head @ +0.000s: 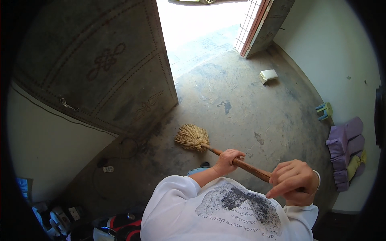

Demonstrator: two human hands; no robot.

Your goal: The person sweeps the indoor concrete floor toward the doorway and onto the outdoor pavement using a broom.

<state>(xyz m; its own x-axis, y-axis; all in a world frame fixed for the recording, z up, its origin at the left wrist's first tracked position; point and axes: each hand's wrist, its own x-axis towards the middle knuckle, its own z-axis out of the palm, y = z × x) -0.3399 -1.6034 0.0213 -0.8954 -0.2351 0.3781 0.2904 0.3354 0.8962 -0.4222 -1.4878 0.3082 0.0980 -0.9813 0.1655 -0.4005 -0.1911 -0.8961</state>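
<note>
A straw broom (192,137) with a brown wooden handle slants across the floor in front of me. Its bristle head rests on the concrete near the open door, pointing left. My left hand (229,161) is wrapped around the middle of the handle. Higher up, near the handle's top end, my right hand (294,180) holds it beside my chest, with a white bracelet or band at the wrist. The tip of a dark shoe (205,164) shows below the broom.
A large patterned door (120,69) stands open at left, before a bright doorway. On the right lie a small cushioned block (268,76), a small green and blue stool (324,111) and a purple-covered seat (339,141). A power strip (108,169) and cords lie at left.
</note>
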